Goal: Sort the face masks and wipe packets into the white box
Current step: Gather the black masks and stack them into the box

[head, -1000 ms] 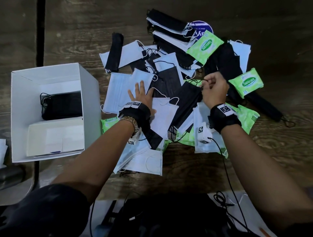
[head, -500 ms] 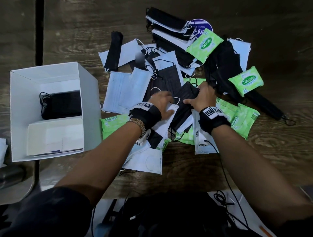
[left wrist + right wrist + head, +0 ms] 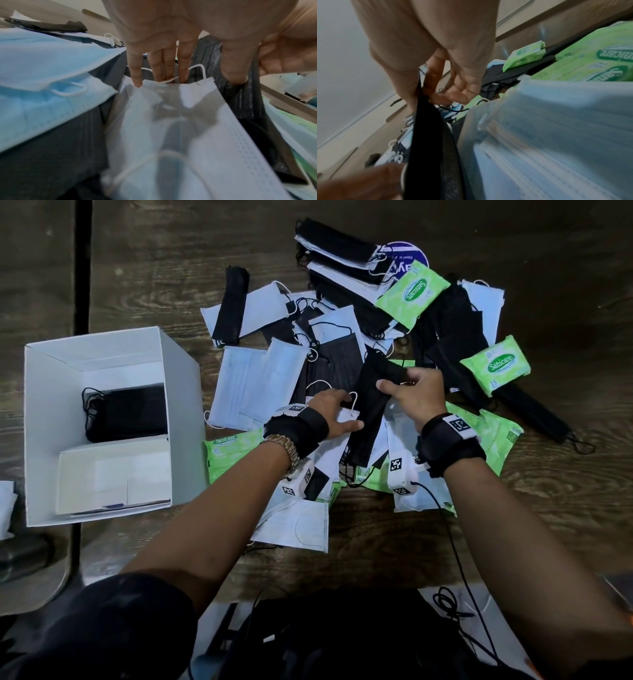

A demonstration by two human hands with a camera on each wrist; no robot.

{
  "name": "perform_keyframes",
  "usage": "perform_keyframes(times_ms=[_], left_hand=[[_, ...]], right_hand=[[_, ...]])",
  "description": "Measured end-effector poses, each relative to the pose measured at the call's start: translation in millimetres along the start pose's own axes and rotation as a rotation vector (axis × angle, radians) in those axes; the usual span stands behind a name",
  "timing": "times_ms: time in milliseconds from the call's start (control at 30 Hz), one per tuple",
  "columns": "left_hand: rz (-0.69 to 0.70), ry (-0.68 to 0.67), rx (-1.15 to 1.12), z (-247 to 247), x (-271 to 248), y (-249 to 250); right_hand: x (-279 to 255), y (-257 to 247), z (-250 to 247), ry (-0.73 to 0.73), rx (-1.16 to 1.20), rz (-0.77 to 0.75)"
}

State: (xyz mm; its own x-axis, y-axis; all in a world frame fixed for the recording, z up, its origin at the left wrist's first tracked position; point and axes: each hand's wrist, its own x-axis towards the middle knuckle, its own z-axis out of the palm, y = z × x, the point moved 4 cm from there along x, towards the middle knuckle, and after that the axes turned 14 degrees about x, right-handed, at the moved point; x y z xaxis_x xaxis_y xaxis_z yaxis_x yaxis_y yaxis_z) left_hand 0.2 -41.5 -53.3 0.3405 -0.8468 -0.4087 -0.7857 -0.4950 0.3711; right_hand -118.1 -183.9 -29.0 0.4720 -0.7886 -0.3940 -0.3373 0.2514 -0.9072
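A pile of white, blue and black face masks and green wipe packets (image 3: 412,290) covers the wooden table. My right hand (image 3: 407,392) pinches the upper edge of a black mask (image 3: 368,419) between thumb and fingers, seen close in the right wrist view as my right hand (image 3: 426,93) holding the black mask (image 3: 429,142) hanging from it. My left hand (image 3: 337,410) lies beside it, with straight fingers (image 3: 171,70) touching the far edge of a white mask (image 3: 180,121). The white box (image 3: 181,392) stands at the left, with black masks (image 3: 126,412) in its rear compartment.
More green packets lie at the right (image 3: 495,368), under my right wrist (image 3: 493,436) and next to the box (image 3: 229,450). A purple round sticker (image 3: 407,258) shows at the pile's far end. A black cable (image 3: 448,542) trails from my right wrist.
My left hand left the blue masks and moved right onto the white mask. My right hand came down and left, took the black mask's edge and raised it.
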Motion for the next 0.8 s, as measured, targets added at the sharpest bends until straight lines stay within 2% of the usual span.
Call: perform_keyframes(times_ms=[100, 267, 400, 467, 533, 633, 700, 800], left_hand=[[-0.017, -0.021, -0.036, -6, -3, 0], [-0.108, 0.053, -0.339, -20, -5, -3], [-0.208, 0.137, -0.267, -33, 0, -10], [-0.263, 0.254, -0.26, -43, 0, -14], [-0.228, 0.361, -0.362, -55, -3, -11], [-0.078, 0.358, -0.649, -69, -6, 5], [-0.081, 0.378, -0.726, -75, -7, 12], [-0.156, 0.453, -0.751, -79, -8, 10]], right_hand=[[-1, -14, 1, -0.076, 0.015, -0.036], [-2, -41, -1, -0.179, 0.004, -0.172], [4, -66, -9, -0.133, -0.18, -0.338], [4, -78, -11, -0.12, -0.22, -0.382], [0, -91, -7, -0.185, -0.197, -0.413], [-8, -101, 6, -0.286, -0.174, -0.456], [-11, -103, 15, -0.311, -0.138, -0.446], [-20, -99, 28, -0.361, -0.021, -0.382]])
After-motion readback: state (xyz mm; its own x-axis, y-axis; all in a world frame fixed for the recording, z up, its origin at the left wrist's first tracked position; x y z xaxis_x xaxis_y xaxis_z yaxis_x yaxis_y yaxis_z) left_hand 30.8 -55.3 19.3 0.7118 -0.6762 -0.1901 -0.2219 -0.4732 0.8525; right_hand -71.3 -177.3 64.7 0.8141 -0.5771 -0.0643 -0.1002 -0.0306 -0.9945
